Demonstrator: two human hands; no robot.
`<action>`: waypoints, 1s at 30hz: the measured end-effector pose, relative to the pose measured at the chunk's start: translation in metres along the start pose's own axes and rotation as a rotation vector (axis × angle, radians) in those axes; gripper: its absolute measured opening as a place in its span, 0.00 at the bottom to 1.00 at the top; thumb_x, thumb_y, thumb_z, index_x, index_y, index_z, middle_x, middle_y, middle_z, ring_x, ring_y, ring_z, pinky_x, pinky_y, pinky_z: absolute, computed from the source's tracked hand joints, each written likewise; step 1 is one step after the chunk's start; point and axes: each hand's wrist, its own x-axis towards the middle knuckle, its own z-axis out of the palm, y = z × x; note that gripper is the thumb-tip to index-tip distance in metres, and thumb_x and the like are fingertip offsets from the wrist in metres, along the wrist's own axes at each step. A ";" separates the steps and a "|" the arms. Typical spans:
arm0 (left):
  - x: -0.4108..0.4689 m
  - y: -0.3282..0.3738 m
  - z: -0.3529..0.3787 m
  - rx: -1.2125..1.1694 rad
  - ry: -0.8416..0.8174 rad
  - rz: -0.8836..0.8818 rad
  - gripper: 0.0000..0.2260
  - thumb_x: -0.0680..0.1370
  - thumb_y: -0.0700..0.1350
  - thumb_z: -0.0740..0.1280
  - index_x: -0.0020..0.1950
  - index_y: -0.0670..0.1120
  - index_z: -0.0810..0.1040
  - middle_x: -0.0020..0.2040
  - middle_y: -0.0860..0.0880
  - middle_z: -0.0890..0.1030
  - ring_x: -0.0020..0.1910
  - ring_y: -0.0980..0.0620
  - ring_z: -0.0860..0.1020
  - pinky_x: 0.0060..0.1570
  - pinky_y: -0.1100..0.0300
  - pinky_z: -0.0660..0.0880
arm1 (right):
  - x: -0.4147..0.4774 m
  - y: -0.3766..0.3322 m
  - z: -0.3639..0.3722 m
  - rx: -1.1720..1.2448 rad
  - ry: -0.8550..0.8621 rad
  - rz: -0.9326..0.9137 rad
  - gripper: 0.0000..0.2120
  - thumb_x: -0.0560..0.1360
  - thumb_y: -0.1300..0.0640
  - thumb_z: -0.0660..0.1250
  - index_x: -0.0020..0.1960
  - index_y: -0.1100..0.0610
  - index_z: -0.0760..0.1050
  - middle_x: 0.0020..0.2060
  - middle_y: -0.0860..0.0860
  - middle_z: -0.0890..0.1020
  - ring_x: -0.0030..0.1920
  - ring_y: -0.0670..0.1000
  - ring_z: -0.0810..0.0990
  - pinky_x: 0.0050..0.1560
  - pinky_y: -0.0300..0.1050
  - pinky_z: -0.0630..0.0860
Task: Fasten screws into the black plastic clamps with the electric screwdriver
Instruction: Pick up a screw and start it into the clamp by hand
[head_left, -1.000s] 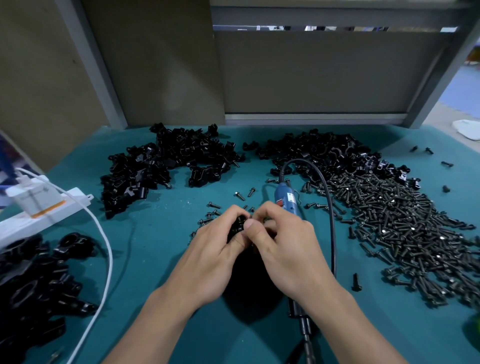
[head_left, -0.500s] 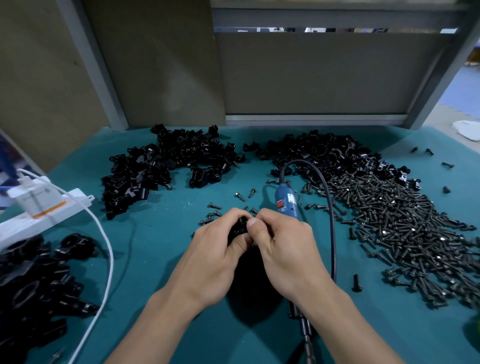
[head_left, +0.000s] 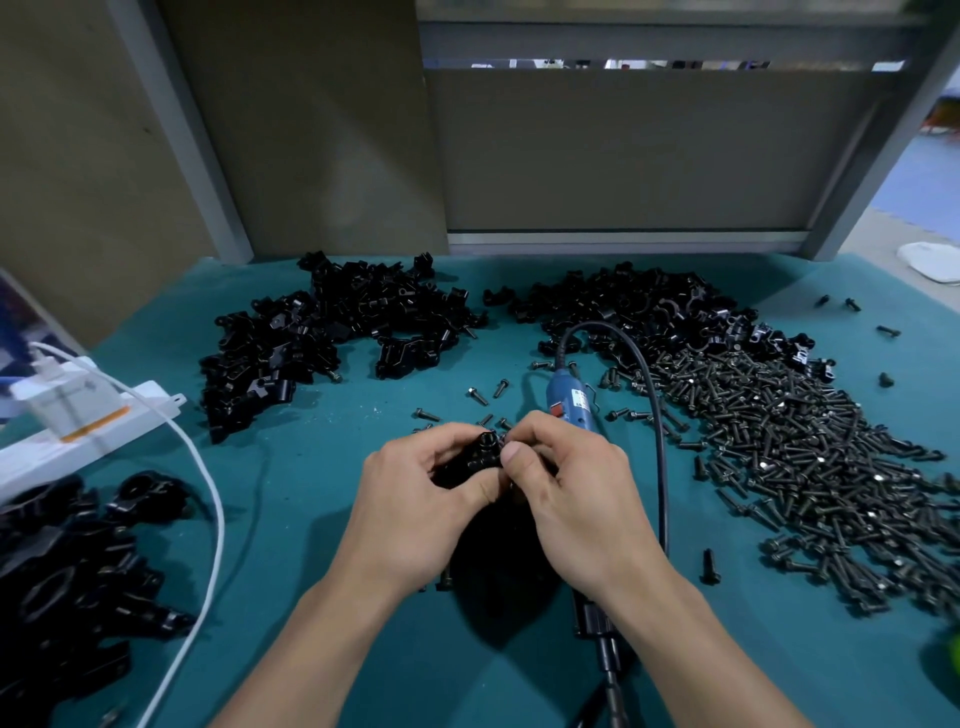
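My left hand (head_left: 415, 499) grips a black plastic clamp (head_left: 475, 460) above the middle of the green mat. My right hand (head_left: 571, 493) meets it from the right, thumb and forefinger pinched at the clamp's top, apparently on a small screw that I cannot make out. The blue electric screwdriver (head_left: 570, 402) lies on the mat behind and under my right hand, its black cord (head_left: 655, 415) looping round to the near edge. A large heap of black screws (head_left: 810, 457) spreads to the right.
Piles of black clamps lie at back left (head_left: 332, 332) and back right (head_left: 634, 306); another pile (head_left: 67, 571) sits near left. A white power strip (head_left: 78, 421) with white cable (head_left: 208, 509) is at the left. Loose screws (head_left: 483, 395) scatter ahead of my hands. Panels wall the back.
My hands have stayed together on the clamp in the same spot; the fingers shifted slightly and the clamp's top now shows more between them.
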 end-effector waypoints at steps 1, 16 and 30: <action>0.000 0.001 0.000 -0.007 -0.017 0.011 0.14 0.73 0.44 0.79 0.49 0.64 0.85 0.44 0.61 0.87 0.44 0.62 0.85 0.43 0.69 0.78 | 0.000 0.000 0.000 -0.007 -0.002 0.005 0.14 0.83 0.53 0.66 0.37 0.48 0.74 0.29 0.46 0.78 0.30 0.47 0.73 0.31 0.39 0.69; -0.002 0.008 -0.001 0.045 0.033 0.105 0.13 0.73 0.50 0.73 0.51 0.68 0.83 0.46 0.65 0.86 0.47 0.64 0.83 0.45 0.74 0.74 | -0.001 -0.003 0.003 0.004 -0.001 -0.021 0.14 0.82 0.44 0.65 0.38 0.46 0.74 0.28 0.44 0.78 0.29 0.45 0.73 0.31 0.36 0.69; -0.002 0.004 -0.006 0.067 -0.025 0.146 0.11 0.75 0.49 0.73 0.51 0.67 0.83 0.44 0.62 0.86 0.44 0.59 0.84 0.44 0.65 0.79 | 0.001 -0.001 -0.001 0.022 -0.060 -0.031 0.09 0.82 0.46 0.65 0.42 0.44 0.74 0.30 0.44 0.80 0.31 0.46 0.77 0.32 0.41 0.73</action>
